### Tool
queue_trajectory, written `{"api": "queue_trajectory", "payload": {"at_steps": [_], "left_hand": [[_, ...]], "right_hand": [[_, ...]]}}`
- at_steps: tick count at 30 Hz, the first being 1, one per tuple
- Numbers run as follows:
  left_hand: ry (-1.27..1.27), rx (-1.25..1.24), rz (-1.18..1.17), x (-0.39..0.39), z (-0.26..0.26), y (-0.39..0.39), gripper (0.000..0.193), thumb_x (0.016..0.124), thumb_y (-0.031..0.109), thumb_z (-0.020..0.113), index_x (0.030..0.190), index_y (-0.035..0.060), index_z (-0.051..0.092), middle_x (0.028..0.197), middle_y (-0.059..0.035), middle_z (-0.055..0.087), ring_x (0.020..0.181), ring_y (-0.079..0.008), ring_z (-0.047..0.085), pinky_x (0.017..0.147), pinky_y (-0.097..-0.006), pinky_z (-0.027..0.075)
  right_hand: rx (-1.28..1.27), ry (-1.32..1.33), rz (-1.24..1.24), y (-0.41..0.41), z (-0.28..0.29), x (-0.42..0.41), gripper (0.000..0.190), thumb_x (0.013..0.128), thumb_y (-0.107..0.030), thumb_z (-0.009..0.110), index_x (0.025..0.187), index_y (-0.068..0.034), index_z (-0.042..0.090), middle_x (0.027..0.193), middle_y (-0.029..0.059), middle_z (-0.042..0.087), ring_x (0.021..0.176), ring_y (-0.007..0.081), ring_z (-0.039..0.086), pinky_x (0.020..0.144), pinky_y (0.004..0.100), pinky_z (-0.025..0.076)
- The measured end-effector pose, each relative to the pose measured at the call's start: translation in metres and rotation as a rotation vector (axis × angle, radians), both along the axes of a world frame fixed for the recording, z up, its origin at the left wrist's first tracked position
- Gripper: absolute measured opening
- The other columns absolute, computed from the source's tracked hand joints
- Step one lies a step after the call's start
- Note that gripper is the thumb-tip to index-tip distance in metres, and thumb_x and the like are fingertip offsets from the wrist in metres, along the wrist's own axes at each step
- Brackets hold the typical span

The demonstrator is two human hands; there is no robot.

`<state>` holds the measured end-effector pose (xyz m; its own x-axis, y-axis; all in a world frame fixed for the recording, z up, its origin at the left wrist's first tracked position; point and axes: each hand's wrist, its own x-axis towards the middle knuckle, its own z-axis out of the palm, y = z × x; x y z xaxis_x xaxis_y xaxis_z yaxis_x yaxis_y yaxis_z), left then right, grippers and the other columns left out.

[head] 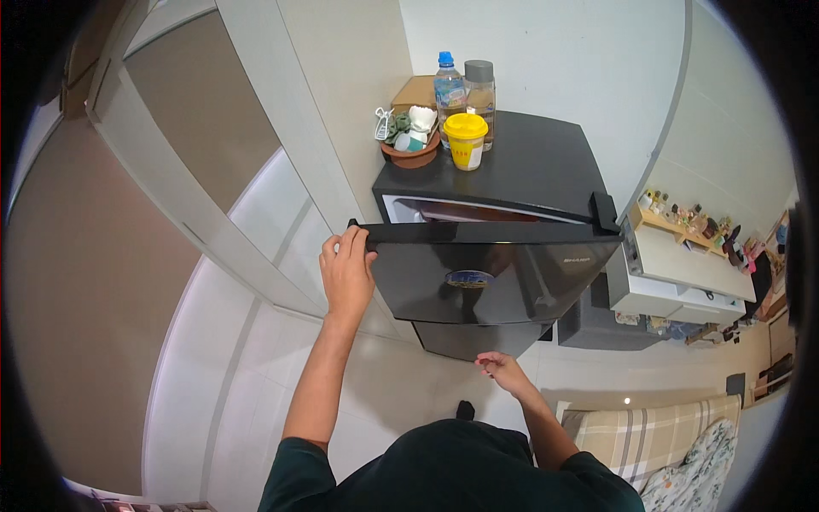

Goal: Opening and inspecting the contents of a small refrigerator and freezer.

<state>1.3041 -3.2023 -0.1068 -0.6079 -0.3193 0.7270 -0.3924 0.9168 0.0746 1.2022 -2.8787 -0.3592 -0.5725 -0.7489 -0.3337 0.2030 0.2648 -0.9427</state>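
My left hand (349, 269) grips the left top corner of the black upper refrigerator door (409, 281), fingers hooked over its edge. That door stands ajar from the black refrigerator (537, 153), with a gap along the top where part of the pale inner liner (400, 208) shows. Its glossy front bears an oval sticker (469, 279). Lower down, in front of the bottom door (480, 339), my right hand (502, 371) hangs with loosely bent fingers; nothing is visible in it. Most of the compartment's inside is hidden behind the door.
On the refrigerator top stand a yellow lidded cup (466, 141), a blue-capped bottle (450, 96), a grey-capped bottle (480, 96) and a filled terracotta-coloured bowl (411, 157). A mirrored wardrobe (256, 128) rises at left. A white dresser (684, 269) and a bed (646, 435) are at right.
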Motion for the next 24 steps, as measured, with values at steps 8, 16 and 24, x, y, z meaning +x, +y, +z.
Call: {"api": "queue_trajectory", "payload": {"at_steps": [8, 16, 24], "left_hand": [[-0.027, -0.220, -0.017, -0.066, 0.000, -0.043, 0.043, 0.080, 0.009, 0.072, 0.123, 0.0080, 0.063, 0.124, -0.0004, 0.063, 0.089, -0.0239, 0.055, 0.077, -0.0378, 0.043], [-0.049, -0.234, -0.056, -0.075, 0.001, -0.044, 0.042, 0.078, 0.002, 0.069, 0.119, 0.0047, 0.063, 0.120, -0.0016, 0.064, 0.087, -0.0233, 0.054, 0.075, -0.0360, 0.044], [-0.063, 0.004, -0.083, -0.075, 0.000, -0.041, 0.037, 0.082, 0.002, 0.068, 0.118, 0.0053, 0.060, 0.123, -0.0060, 0.061, 0.092, -0.0284, 0.056, 0.081, -0.0398, 0.045]], "right_hand": [[0.063, -0.012, 0.238, -0.050, -0.039, -0.057, 0.029, 0.098, -0.016, 0.057, 0.122, -0.002, 0.064, 0.110, 0.0059, 0.070, 0.088, 0.0140, 0.066, 0.077, 0.0288, 0.052], [0.111, 0.191, 0.362, -0.103, -0.047, -0.067, 0.030, 0.099, -0.021, 0.055, 0.117, 0.001, 0.065, 0.107, 0.0062, 0.070, 0.088, 0.0155, 0.067, 0.076, 0.0298, 0.052], [0.158, 0.120, 0.434, -0.103, -0.062, -0.057, 0.030, 0.097, -0.017, 0.055, 0.120, 0.001, 0.063, 0.106, 0.0064, 0.070, 0.085, 0.0158, 0.066, 0.076, 0.0301, 0.052]]}}
